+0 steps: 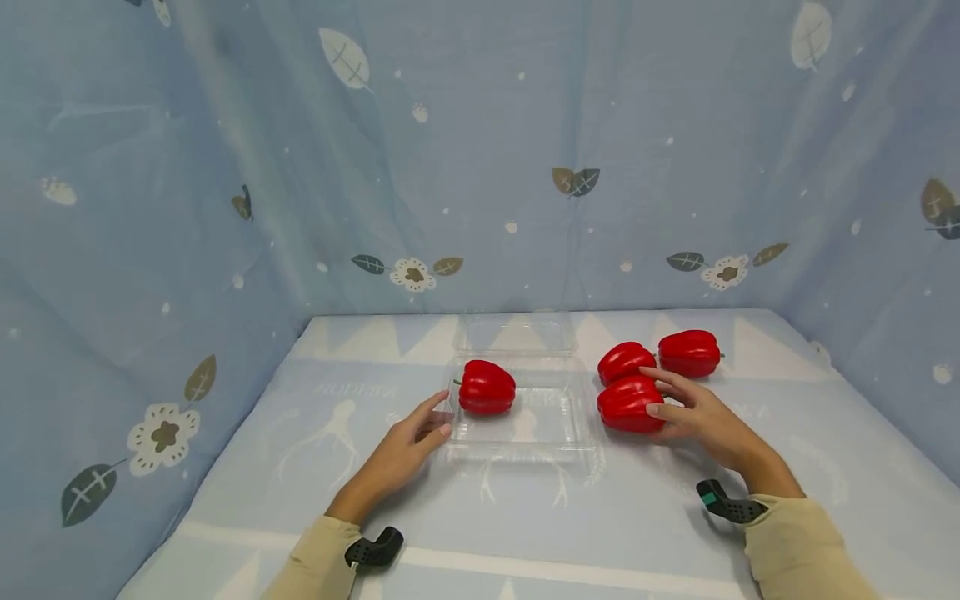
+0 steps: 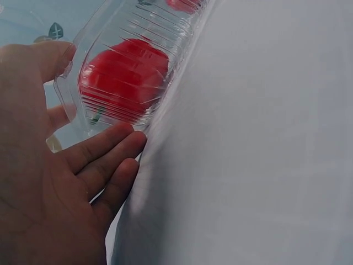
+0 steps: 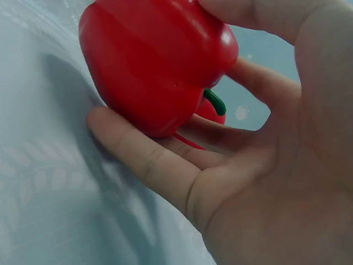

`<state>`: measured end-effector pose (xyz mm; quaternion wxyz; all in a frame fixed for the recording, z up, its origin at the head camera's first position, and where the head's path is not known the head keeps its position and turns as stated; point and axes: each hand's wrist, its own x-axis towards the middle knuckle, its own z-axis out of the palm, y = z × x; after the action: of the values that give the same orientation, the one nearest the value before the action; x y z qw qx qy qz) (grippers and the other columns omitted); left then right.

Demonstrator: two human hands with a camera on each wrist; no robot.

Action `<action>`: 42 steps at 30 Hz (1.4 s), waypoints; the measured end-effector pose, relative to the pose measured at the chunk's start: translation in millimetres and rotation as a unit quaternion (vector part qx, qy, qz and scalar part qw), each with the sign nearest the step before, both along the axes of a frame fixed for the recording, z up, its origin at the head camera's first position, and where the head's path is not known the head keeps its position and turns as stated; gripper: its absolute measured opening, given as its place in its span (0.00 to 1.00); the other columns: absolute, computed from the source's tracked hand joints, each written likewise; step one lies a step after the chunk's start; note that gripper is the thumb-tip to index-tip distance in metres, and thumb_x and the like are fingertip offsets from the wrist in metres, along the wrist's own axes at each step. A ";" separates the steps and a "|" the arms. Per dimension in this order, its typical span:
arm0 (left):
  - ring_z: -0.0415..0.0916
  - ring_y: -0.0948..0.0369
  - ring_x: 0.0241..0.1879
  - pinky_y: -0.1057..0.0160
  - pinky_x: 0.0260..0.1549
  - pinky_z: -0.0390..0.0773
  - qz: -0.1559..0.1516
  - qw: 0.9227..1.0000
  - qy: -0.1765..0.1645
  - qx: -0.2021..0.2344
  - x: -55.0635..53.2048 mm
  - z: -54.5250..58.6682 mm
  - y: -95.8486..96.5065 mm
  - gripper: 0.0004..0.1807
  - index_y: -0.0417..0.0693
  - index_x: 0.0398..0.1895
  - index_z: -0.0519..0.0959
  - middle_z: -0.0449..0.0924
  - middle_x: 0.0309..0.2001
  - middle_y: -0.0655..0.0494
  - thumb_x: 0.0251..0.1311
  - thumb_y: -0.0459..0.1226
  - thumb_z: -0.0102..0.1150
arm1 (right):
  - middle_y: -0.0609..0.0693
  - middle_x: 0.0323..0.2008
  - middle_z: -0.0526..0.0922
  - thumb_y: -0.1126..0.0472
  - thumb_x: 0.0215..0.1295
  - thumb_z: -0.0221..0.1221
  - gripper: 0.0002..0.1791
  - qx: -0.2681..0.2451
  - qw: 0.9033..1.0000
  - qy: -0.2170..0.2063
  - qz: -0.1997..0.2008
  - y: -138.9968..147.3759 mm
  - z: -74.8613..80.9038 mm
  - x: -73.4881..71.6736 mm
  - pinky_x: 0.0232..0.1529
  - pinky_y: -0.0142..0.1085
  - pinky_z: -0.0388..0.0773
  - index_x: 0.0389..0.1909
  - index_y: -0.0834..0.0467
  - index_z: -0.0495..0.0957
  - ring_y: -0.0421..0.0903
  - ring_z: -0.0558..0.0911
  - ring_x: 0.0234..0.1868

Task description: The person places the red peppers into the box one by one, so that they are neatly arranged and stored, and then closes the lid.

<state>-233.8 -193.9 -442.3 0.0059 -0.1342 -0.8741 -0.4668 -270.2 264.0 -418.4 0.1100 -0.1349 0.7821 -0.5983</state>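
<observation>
A clear plastic container [image 1: 525, 446] lies with its lid [image 1: 517, 333] folded back, and one red bell pepper [image 1: 486, 388] sits in its left part. At its left edge my left hand [image 1: 408, 446] holds the rim between thumb and fingers; in the left wrist view the other fingers of that hand [image 2: 94, 171] extend beside the container's wall [image 2: 160, 110]. My right hand [image 1: 697, 417] grips another red bell pepper [image 1: 628, 406], thumb on the near side and fingers around it. Its green stem [image 3: 214, 101] points toward the palm in the right wrist view.
Two more red bell peppers, one just behind the held one [image 1: 624, 362] and one farther right [image 1: 690, 353], lie at the back right. A patterned cloth covers the table [image 1: 525, 533]. Blue curtains [image 1: 480, 150] hang behind and at both sides.
</observation>
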 end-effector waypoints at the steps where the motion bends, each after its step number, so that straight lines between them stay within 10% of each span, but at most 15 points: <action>1: 0.77 0.54 0.59 0.45 0.63 0.70 0.000 1.000 0.001 -0.001 -0.2 0.2 -0.5 0.32 0.56 0.77 0.61 0.80 0.59 0.53 0.72 0.43 0.57 | 0.65 0.73 0.54 0.58 0.67 0.64 0.42 -0.013 1.000 -0.004 0.001 -0.2 -0.7 0.3 0.46 0.52 0.83 0.78 0.57 0.55 0.58 0.72 0.61; 16: 0.76 0.55 0.59 0.47 0.63 0.69 -0.001 1.000 -0.009 0.010 -1.9 0.4 0.1 0.32 0.60 0.77 0.61 0.79 0.59 0.54 0.72 0.44 0.57 | 0.53 0.67 0.59 0.61 0.76 0.50 0.28 -0.141 0.990 0.008 0.005 0.9 11.6 2.9 0.49 0.48 0.82 0.73 0.55 0.55 0.47 0.69 0.61; 42: 0.76 0.55 0.60 0.47 0.64 0.69 0.003 1.000 -0.013 0.016 -1.2 -1.8 -0.6 0.32 0.61 0.77 0.62 0.80 0.58 0.54 0.72 0.45 0.57 | 0.50 0.64 0.63 0.63 0.75 0.52 0.25 -0.170 0.985 0.027 -0.018 -17.8 12.9 4.2 0.53 0.34 0.79 0.69 0.56 0.59 0.43 0.71 0.61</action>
<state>-234.9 -194.5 -444.2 -0.0022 -0.1258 -0.8669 -0.4823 -266.1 246.2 -405.5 0.0540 -0.1536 0.6736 -0.7209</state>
